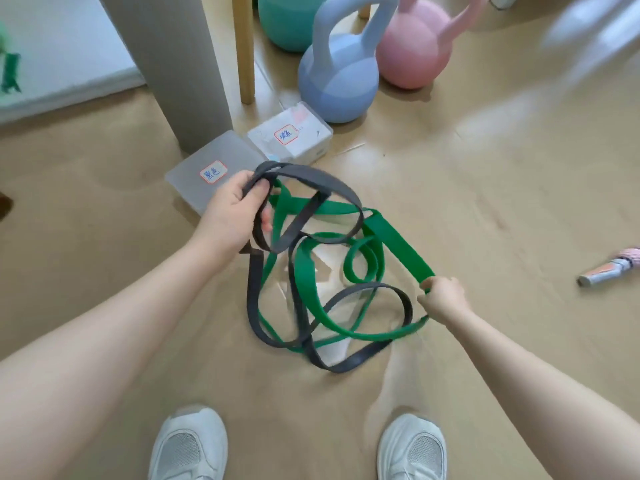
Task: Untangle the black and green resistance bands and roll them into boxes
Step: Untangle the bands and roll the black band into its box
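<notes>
A black resistance band (252, 296) and a green resistance band (398, 247) hang tangled together above the tan floor. My left hand (232, 209) grips several loops of the black band at the upper left. My right hand (443, 299) pinches the wide green band at the right, holding it taut. Loops of both bands cross each other between my hands and trail down to the floor. Two clear plastic boxes with red-framed labels lie beyond: one (214, 168) just past my left hand, the other (294, 136) further right.
A blue kettlebell (336, 74), a pink kettlebell (415, 50) and a teal one (287, 19) stand behind the boxes. A grey post (180, 64) and a wooden leg (246, 46) rise at the back. A small folded umbrella (609, 268) lies right. My white shoes (188, 445) are below.
</notes>
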`<move>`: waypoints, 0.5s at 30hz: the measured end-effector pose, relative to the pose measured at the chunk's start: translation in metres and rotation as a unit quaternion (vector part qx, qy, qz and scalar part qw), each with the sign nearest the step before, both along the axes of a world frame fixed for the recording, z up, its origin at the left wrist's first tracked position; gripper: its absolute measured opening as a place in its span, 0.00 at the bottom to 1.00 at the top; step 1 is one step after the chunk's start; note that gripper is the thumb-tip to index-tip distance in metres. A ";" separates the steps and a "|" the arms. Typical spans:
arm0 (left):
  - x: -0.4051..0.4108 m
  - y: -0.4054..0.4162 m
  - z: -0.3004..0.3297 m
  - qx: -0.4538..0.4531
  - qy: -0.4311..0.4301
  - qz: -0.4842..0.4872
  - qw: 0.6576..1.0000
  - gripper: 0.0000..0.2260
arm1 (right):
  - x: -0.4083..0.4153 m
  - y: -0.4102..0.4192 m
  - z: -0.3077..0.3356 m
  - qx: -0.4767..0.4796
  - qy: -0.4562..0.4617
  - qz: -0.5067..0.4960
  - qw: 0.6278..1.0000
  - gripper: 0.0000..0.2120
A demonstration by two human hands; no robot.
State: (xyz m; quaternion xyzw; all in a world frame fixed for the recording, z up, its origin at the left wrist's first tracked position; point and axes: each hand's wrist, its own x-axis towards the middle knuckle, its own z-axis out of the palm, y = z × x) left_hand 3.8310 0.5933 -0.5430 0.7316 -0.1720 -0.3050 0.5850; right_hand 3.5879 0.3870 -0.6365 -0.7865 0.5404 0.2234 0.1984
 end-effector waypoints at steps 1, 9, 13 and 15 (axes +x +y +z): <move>-0.001 0.000 0.012 -0.028 0.026 0.004 0.999 0.10 | 0.002 0.003 0.007 0.005 -0.022 0.011 1.000 0.17; 0.001 0.022 0.085 0.018 -0.041 -0.005 0.999 0.06 | 0.103 0.077 0.080 0.288 -0.270 0.165 0.904 0.28; 0.015 0.066 0.092 0.153 -0.245 0.022 0.957 0.04 | 0.122 0.116 0.055 0.229 -0.115 0.355 0.899 0.34; 0.019 0.085 0.068 0.271 -0.326 0.002 0.906 0.08 | 0.116 0.124 0.034 0.171 -0.046 0.411 0.894 0.31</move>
